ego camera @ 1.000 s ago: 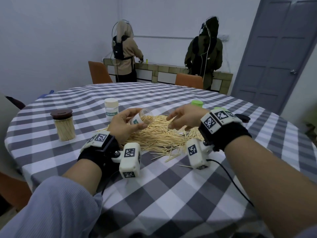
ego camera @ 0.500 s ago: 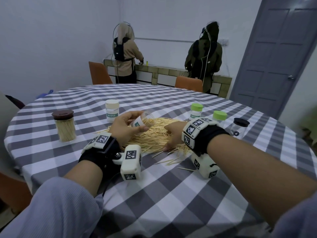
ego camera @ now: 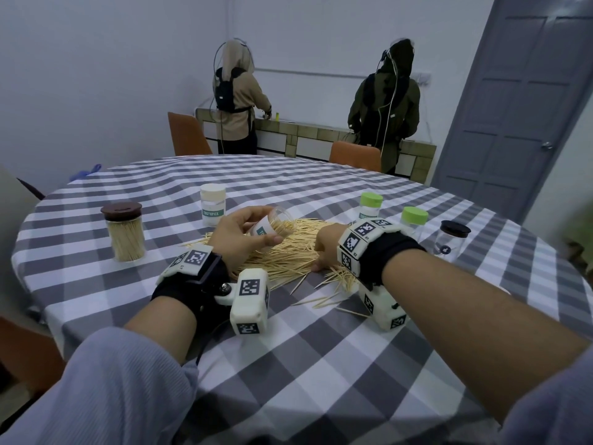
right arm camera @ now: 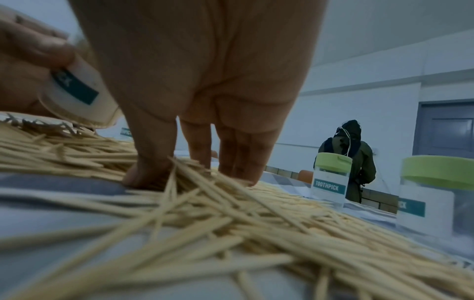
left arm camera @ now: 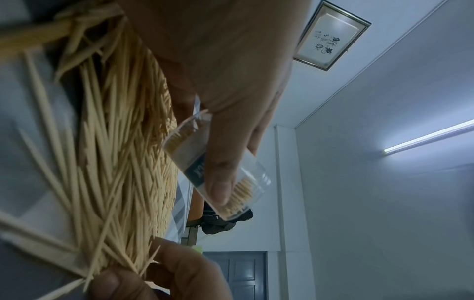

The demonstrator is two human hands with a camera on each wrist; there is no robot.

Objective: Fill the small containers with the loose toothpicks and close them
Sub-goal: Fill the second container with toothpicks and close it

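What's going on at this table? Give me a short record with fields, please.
Left hand: grips an open clear container, tilted on its side, partly filled with toothpicks
Right hand: fingers down in the loose toothpick pile, gathering some
Full jar: brown-lidded jar, packed, closed
Other closed containers: white-lidded, two green-lidded, black-lidded
Surface: checked tablecloth
Background: two people standing at a counter
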